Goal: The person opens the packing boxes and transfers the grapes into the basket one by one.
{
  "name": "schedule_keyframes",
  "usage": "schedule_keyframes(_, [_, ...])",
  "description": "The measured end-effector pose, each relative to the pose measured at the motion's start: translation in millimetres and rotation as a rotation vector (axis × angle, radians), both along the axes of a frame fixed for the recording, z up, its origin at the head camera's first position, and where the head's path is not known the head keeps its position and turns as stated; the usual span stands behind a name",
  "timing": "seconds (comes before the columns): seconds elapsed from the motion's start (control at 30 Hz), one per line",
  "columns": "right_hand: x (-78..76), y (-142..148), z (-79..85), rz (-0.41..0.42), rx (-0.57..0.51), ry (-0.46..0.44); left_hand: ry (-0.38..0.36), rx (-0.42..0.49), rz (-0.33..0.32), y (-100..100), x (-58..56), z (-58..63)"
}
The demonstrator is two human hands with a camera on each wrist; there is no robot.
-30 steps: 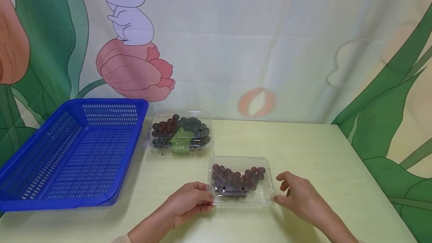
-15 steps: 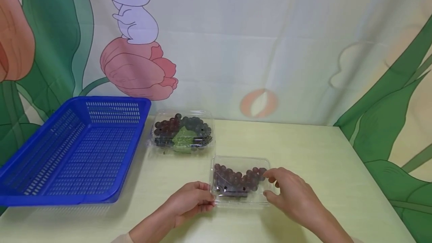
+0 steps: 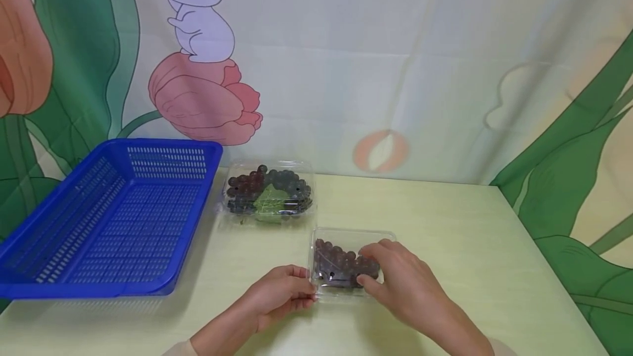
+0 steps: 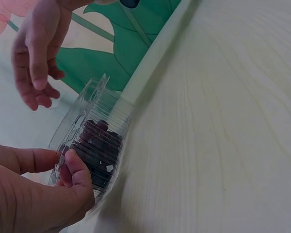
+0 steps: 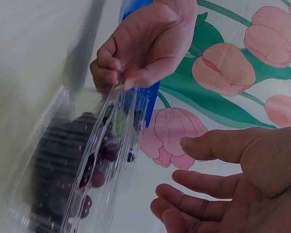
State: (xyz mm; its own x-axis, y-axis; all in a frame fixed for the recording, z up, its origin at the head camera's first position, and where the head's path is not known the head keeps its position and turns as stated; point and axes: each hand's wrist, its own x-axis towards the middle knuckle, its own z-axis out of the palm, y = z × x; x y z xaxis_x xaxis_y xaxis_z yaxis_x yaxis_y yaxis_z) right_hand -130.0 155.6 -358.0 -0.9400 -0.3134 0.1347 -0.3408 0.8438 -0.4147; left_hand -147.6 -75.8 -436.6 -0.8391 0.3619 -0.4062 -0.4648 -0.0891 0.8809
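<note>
A clear plastic container (image 3: 341,293) is set on the pale table (image 3: 435,218), in the near middle of the scene, and dark red grapes (image 3: 338,260) are seen through its lid. Its left side, toward the near corner, is pinched between the thumb and fingers of the left hand (image 3: 279,294). The right hand (image 3: 410,284) is held above the right part of the lid, its fingers loosely bent and parted from the thumb; nothing is gripped by it, and a gap to the plastic is shown in both wrist views. Farther off and to the left, a second clear container (image 3: 269,165) is filled with darker grapes (image 3: 249,184) and a green leaf (image 3: 272,202). At the far left a blue basket (image 3: 165,162) is placed, backed by a printed curtain (image 3: 316,70)
</note>
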Motion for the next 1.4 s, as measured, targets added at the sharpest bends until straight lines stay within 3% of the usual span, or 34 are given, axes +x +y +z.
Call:
schedule_keyframes(0.6, [0.6, -38.4, -1.0, 0.175, 0.008, 0.029, 0.001, 0.031, -0.005, -0.1, -0.2, 0.6])
schedule_keyframes(1.13, [-3.6, -51.7, -20.5, 0.312, 0.071, 0.253, -0.003, 0.073, -0.021, -2.9, 0.6, 0.5])
schedule_keyframes(1.4, [-2.8, -59.8, -29.2, 0.319, 0.168, 0.325, -0.02, 0.103, -0.023, -4.5, 0.1, -2.2])
